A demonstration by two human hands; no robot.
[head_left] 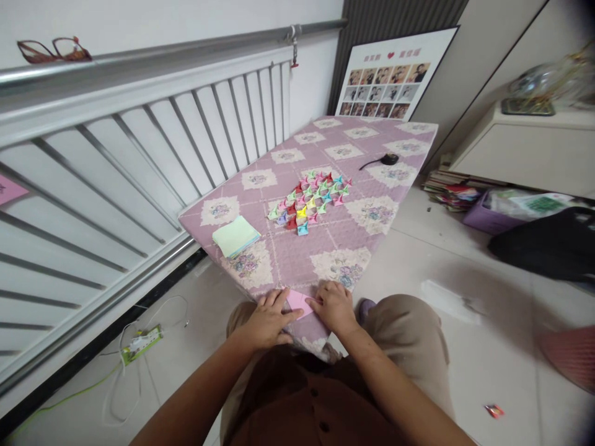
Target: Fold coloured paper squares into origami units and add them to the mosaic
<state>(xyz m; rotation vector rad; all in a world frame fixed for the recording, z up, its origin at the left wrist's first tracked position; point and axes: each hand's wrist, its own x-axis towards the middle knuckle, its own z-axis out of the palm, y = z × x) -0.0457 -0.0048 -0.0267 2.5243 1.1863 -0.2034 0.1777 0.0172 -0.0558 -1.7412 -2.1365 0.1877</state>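
A pink sheet of folding paper (299,301) lies at the near corner of the table, with creases showing and its edges partly covered by my hands. My left hand (269,319) holds its left side, thumb and index finger resting on the paper. On the right edge, the curled fingers and thumb of my right hand (335,305) press the paper against the cloth. Beyond them stand several small folded paper pieces (302,211) in rows, coloured red, pink, green, yellow and blue. A stack of square paper (236,235), pale green on top, sits to the left.
A purple flowered cloth (297,257) covers the table. Farther back lies a black object with a thin tail (389,159). A white railing (139,155) runs along the left, with glasses (54,51) on its top. A power strip (142,344) rests on the floor.
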